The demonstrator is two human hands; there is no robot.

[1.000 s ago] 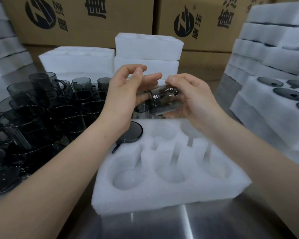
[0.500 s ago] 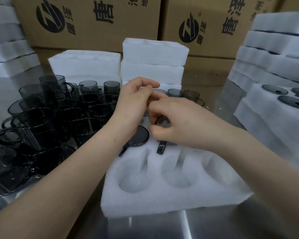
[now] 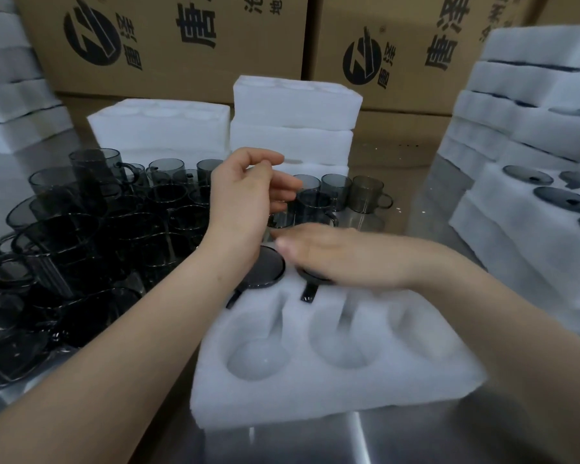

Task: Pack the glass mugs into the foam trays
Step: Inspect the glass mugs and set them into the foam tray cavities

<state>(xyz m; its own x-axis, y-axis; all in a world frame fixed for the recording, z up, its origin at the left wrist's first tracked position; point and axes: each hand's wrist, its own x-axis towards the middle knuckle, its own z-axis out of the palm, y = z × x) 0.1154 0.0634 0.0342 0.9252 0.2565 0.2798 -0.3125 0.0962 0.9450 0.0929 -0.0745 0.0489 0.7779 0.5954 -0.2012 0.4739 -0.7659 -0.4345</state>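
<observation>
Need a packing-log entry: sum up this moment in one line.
left hand: raised, empty | right hand: flat on middle mug, back row | left mug: seated, base up | foam tray: front pockets empty

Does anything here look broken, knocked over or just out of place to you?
Nothing looks broken or spilled. The oddest bit is the crowd of loose glass mugs on the left: some are stacked, and the nearest seem to lie tipped over. In the foam tray, a mug sits base up, seemingly on purpose.

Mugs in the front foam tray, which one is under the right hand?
The middle mug of the back row: the right hand lies flat over it, its handle sticking out. The back-left mug has no hand on it.
</observation>
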